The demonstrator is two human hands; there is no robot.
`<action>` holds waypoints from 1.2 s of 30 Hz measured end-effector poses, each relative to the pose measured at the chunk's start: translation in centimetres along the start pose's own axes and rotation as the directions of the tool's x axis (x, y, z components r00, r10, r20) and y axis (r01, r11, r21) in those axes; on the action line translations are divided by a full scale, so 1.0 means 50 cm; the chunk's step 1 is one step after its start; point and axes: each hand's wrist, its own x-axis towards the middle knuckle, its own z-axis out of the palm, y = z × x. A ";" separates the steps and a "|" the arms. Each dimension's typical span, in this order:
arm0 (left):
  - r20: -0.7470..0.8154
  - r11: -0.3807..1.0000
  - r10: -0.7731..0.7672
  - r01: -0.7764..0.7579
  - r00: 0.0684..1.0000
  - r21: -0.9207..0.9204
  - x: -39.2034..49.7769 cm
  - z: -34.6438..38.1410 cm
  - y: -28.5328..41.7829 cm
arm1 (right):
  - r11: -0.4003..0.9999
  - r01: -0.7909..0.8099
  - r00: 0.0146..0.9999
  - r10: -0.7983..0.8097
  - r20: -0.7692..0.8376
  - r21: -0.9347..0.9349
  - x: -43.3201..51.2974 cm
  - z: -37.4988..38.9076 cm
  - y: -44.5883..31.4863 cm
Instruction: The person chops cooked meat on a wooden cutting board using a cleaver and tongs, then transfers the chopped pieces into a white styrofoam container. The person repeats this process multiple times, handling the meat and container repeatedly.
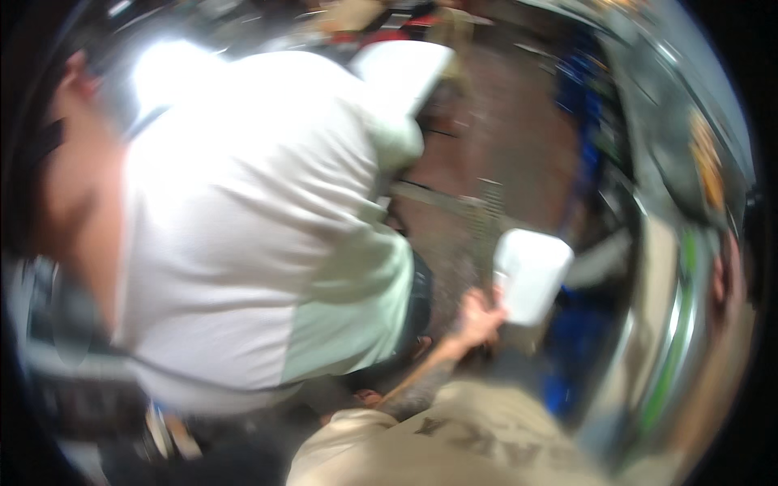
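My left hand (482, 317) is stretched out in front of my beige shirt and grips the near left edge of a white rounded rectangular container or lid (533, 276). Blur hides whether anything is inside it. At the far right rim, my right hand (724, 276) appears smeared and strongly bent by the lens. It is close to a metal counter or machine edge (674, 322) with a green strip, and its fingers cannot be made out.
A co-worker in a white shirt (243, 231) takes up the left side, very close to me. A drain grate (489, 212) runs along the reddish floor (516, 140). Blue objects (577, 340) are beneath the counter on the right.
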 end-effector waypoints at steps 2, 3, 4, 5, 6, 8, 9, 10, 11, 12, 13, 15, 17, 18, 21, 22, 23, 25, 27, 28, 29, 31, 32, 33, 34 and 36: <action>-0.077 0.963 -0.014 -0.008 0.997 -0.269 0.063 0.055 0.028 | 1.000 -0.013 1.000 0.013 0.016 0.027 0.122 -0.015 0.049; -0.033 0.922 0.032 -0.042 0.999 -0.385 0.104 0.072 0.038 | 0.999 -0.014 1.000 0.014 0.018 0.029 0.177 -0.028 0.075; -0.092 0.924 0.039 -0.071 0.995 -0.375 0.138 0.086 0.052 | 0.999 -0.019 1.000 0.018 0.018 0.035 0.226 -0.036 0.095; -0.144 0.928 0.042 -0.091 0.989 -0.361 0.212 0.111 0.058 | 0.999 -0.018 1.000 0.018 0.018 0.035 0.289 -0.052 0.134; 0.006 0.896 0.000 0.002 1.000 -0.443 0.269 0.113 0.077 | 0.999 -0.017 1.000 0.016 0.017 0.047 0.343 -0.061 0.154; -0.138 0.867 0.065 -0.125 0.988 -0.483 0.371 0.124 0.102 | 0.998 -0.002 1.000 0.002 0.009 0.060 0.440 -0.073 0.202; -0.206 0.848 0.093 -0.186 0.974 -0.497 0.416 0.124 0.122 | 0.997 0.010 1.000 -0.011 0.015 0.074 0.486 -0.073 0.213; -0.226 0.847 0.044 -0.156 0.973 -0.509 0.457 0.121 0.138 | 0.996 0.022 0.999 -0.025 0.026 0.084 0.527 -0.065 0.222; -0.296 0.870 -0.024 -0.126 0.955 -0.476 0.502 0.117 0.156 | 0.995 0.035 0.999 -0.038 0.035 0.094 0.567 -0.054 0.226; -0.355 0.887 -0.069 -0.106 0.932 -0.449 0.568 0.116 0.186 | 0.993 0.055 0.997 -0.061 0.052 0.109 0.596 -0.041 0.224; -0.342 0.916 -0.110 -0.039 0.933 -0.400 0.604 0.114 0.205 | 0.994 0.043 0.998 -0.047 0.037 0.100 0.614 -0.017 0.224; -0.327 0.973 -0.209 0.164 0.922 -0.162 0.696 0.091 0.230 | 0.999 -0.020 0.984 0.012 -0.175 -0.047 0.633 0.041 0.217; -0.183 0.936 -0.202 0.135 0.962 -0.324 0.816 0.053 0.247 | 0.999 -0.041 0.989 0.040 -0.139 -0.002 0.656 0.104 0.221; -0.203 0.820 -0.052 -0.074 0.978 -0.567 0.879 0.043 0.261 | 0.998 -0.056 0.993 0.059 -0.107 0.025 0.677 0.133 0.227; -0.206 0.719 -0.081 -0.087 0.975 -0.690 1.101 0.011 0.344 | 0.998 -0.039 0.977 0.049 -0.207 0.054 0.829 0.213 0.233; -0.112 0.730 -0.115 0.007 0.987 -0.683 1.175 0.003 0.378 | 0.995 -0.069 0.956 0.085 -0.279 0.068 0.900 0.233 0.232; -0.114 0.757 -0.141 0.033 0.983 -0.653 1.252 0.001 0.416 | 0.994 -0.052 0.959 0.076 -0.273 0.095 0.978 0.258 0.231; -0.103 0.843 -0.212 0.129 0.972 -0.522 1.411 0.001 0.491 | 0.984 -0.029 0.925 0.094 -0.369 0.178 1.138 0.305 0.235; -0.075 0.836 -0.139 0.076 0.987 -0.544 1.574 0.024 0.550 | 0.973 -0.044 0.924 0.126 -0.361 0.227 1.294 0.325 0.238; -0.074 0.856 -0.177 0.117 0.981 -0.504 1.634 0.023 0.569 | 0.971 -0.073 0.921 0.153 -0.358 0.226 1.355 0.336 0.247; -0.070 0.875 -0.169 0.117 0.983 -0.469 1.693 0.022 0.588 | 0.969 -0.104 0.900 0.187 -0.395 0.223 1.405 0.342 0.251; -0.077 0.899 -0.135 0.090 0.988 -0.429 1.817 0.023 0.628 | 0.976 -0.071 0.909 0.149 -0.389 0.208 1.496 0.358 0.272; -0.064 0.871 -0.056 0.018 0.996 -0.491 1.882 0.031 0.648 | 0.977 -0.053 0.905 0.134 -0.405 0.205 1.549 0.365 0.282; -0.078 0.856 -0.021 -0.022 0.997 -0.516 1.945 0.036 0.681 | 0.975 -0.017 0.909 0.109 -0.403 0.223 1.597 0.367 0.286; -0.045 0.844 -0.002 -0.022 0.999 -0.536 2.018 0.044 0.705 | 0.982 -0.029 0.898 0.107 -0.427 0.187 1.659 0.371 0.294; 0.010 0.821 0.040 -0.028 0.999 -0.571 2.177 0.057 0.763 | 0.982 -0.023 0.883 0.108 -0.456 0.189 1.792 0.382 0.316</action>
